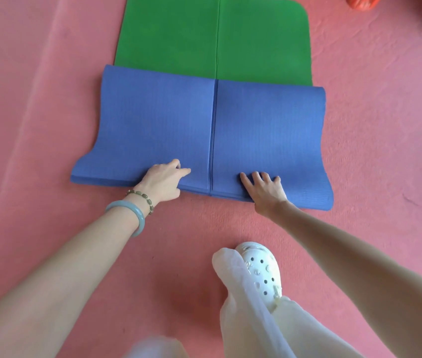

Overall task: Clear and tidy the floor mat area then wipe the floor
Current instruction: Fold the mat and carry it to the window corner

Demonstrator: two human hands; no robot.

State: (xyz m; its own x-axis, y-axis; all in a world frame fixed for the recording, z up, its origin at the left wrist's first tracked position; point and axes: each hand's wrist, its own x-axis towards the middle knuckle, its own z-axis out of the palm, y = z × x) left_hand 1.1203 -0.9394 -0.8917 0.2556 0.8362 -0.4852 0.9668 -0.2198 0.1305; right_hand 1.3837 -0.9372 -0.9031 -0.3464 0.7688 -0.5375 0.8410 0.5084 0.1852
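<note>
1. The left grip (163, 178) rests on the near edge of the blue mat (153, 120), fingers curled and thumb out; I cannot tell if it pinches a layer.
2. The blue mat lies folded on the pink floor (36, 125), covering the near end of the green mat (173, 34).
3. The right grip (264, 188) presses flat on the same edge, fingers spread.

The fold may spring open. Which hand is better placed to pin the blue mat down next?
Probably the right hand: it lies flat, fingers spread, on the blue mat by its near edge. The left hand has curled fingers, so less contact.
</note>
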